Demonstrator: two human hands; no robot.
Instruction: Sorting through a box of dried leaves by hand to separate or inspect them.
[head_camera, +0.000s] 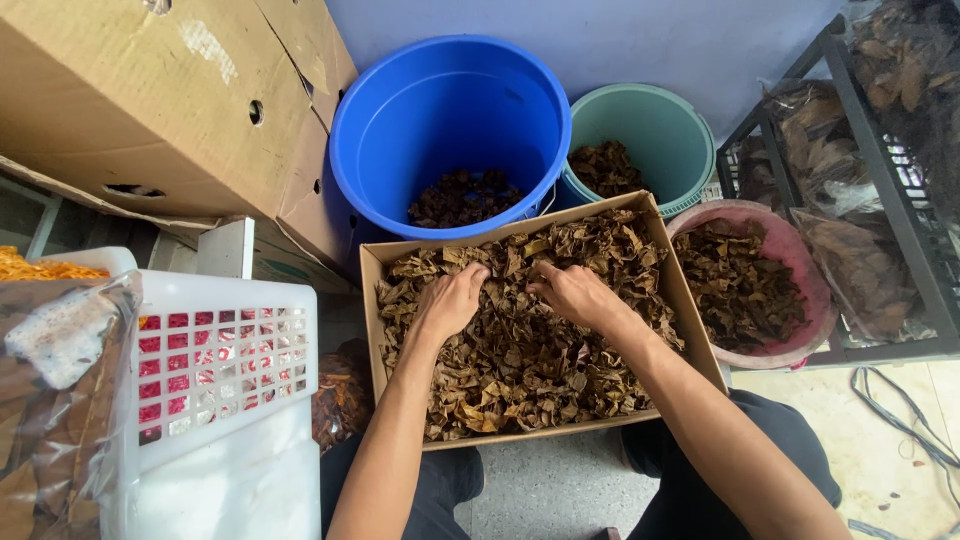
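Head view: dried leaves (520, 370) lie under both hands' (448, 300) grip.

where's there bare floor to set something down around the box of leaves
Bare floor lies between the knees below the cardboard tray, and right of the pink basin. Behind, the blue bucket and green bucket crowd together.

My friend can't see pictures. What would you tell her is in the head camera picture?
A person's left hand and right hand dig into a cardboard tray full of dry brown leaves. Behind it stand a blue bucket, a green bucket and a pink tub, each holding leaves. A white plastic basket sits at the left.
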